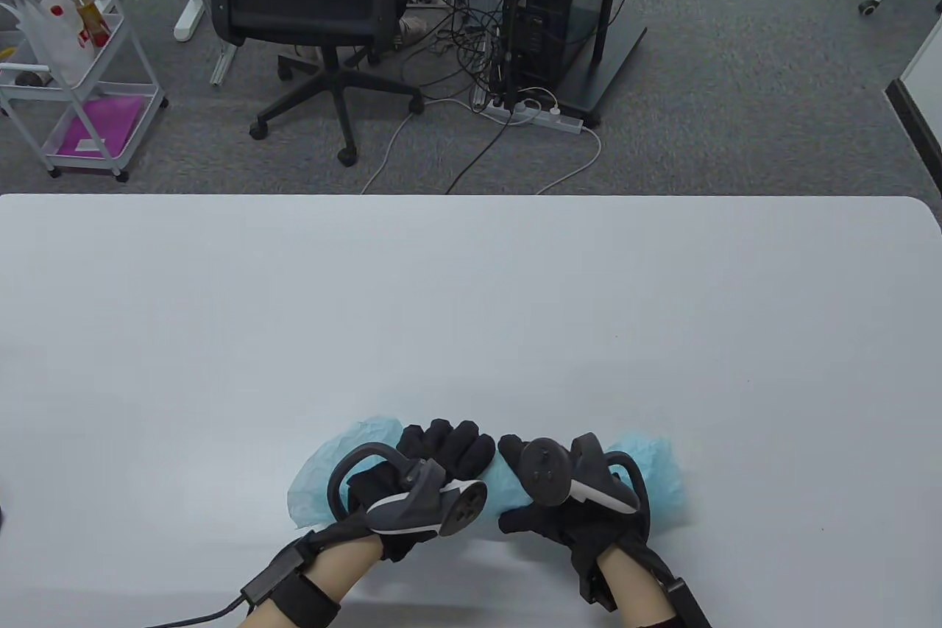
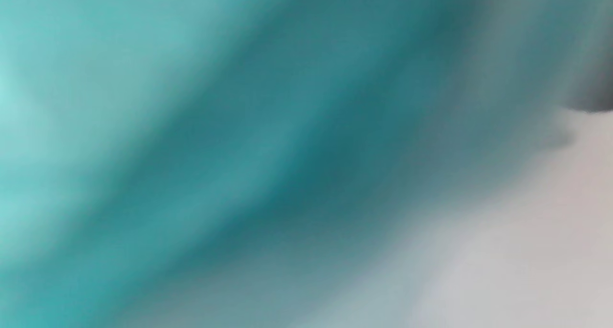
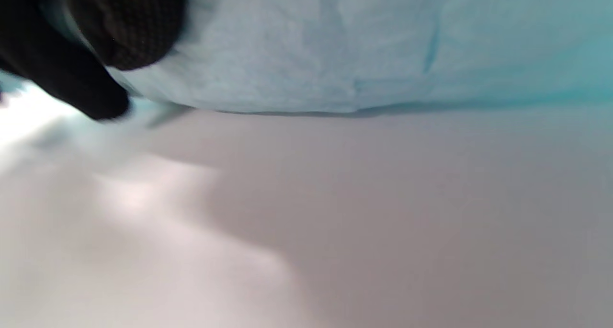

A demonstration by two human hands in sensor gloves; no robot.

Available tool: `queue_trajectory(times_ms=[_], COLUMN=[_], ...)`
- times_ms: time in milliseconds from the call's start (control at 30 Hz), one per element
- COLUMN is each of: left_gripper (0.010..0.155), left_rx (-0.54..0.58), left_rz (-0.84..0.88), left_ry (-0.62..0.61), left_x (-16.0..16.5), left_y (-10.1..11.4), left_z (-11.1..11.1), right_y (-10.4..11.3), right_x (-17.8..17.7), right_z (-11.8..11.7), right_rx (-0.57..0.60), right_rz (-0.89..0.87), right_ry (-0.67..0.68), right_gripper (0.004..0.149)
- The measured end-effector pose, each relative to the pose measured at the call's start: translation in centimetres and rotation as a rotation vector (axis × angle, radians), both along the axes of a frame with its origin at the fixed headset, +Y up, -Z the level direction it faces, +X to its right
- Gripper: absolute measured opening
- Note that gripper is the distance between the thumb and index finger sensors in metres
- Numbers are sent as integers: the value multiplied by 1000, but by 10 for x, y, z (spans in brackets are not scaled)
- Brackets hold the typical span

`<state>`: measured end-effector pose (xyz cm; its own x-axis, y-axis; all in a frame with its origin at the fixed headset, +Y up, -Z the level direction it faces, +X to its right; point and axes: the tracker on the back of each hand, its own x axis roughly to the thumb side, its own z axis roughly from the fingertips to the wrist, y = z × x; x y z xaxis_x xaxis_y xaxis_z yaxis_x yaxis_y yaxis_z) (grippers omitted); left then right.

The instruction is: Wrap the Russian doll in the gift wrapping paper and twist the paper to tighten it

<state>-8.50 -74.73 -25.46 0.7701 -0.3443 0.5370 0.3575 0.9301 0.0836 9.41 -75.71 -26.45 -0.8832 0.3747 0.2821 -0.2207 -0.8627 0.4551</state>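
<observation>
Near the table's (image 1: 471,304) front edge, in the table view: a light blue paper (image 1: 666,470) roll, lying flat, long axis running left to right, crumpled ends flaring out past both hands. No doll to be seen anywhere; whether inside the roll, cannot tell, nor which way it points. Left hand (image 1: 434,470) on the roll's left half, fingers (image 1: 460,445) curled over the top and bunched close, gripping the paper; tracker strapped across its back. Right hand (image 1: 559,503) on the right half, mostly hidden under its own tracker, thumb tip at the near side of the roll and one fingertip showing over the far side, so wrapped round the paper, though how tightly cannot be told from above. Hands close together, a short strip of blue showing between them. Left wrist view: nothing but blurred teal paper (image 2: 215,151) filling most of the frame, a pale patch of table (image 2: 527,251) at lower right, no fingers to be made out. Right wrist view: the paper's (image 3: 335,50) underside seen low and close, creased, resting on the table (image 3: 335,222) with a thin shadow along the contact line, and dark gloved fingers (image 3: 110,26) at top left pressed against the paper — a contact hidden from the table view. Farther off, beyond the table, on grey carpet: a black chair (image 1: 316,2), a computer tower (image 1: 548,2) with tangled cables and a power strip, a white cart (image 1: 81,76) at far left.
</observation>
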Motion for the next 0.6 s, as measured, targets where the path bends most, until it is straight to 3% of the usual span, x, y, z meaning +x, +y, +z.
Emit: queue_trajectory(times_ms=[67,233,400,600], left_gripper=[107,107,106,106], left_rx=[-67,-283,-432,-598], left_rz=[78,222,261,353], left_ry=[14,44,69,116], left_x=[0,-9,-17,-28], left_y=[-1,-2,-3,-8], left_z=[-2,-14,-25,-39], right_y=[1,16,19,4], right_x=[2,-10,-44,-64], right_z=[0,12,33,42], right_rx=[-1,143,371,477], right_rz=[-4,83,438,625], right_ry=[8,51,156,172], right_gripper=[94,104,115,125])
